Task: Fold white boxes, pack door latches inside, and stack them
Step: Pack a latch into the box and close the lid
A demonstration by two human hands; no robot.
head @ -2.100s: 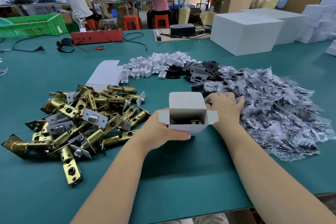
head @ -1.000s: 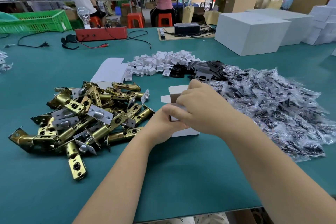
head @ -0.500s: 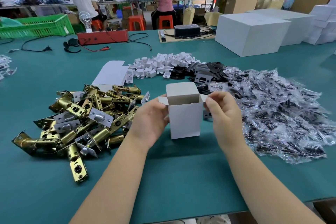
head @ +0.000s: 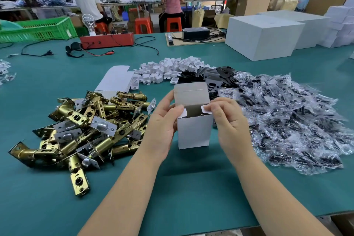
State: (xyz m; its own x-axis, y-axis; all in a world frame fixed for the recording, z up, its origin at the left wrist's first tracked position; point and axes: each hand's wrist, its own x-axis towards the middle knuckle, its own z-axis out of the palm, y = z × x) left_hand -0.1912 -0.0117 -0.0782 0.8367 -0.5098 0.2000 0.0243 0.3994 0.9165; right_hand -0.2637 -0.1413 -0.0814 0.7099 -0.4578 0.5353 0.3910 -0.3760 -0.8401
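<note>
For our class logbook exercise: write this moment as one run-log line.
stage: closing box | left hand: holds white box upright | right hand: folds side flap inward | lid flap: up | latches: piled left

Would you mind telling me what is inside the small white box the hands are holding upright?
Through the open top of the white box only a dark interior and a small glint of something metallic show. The walls and the side flaps under both thumbs hide the rest, so the contents cannot be identified.
</note>
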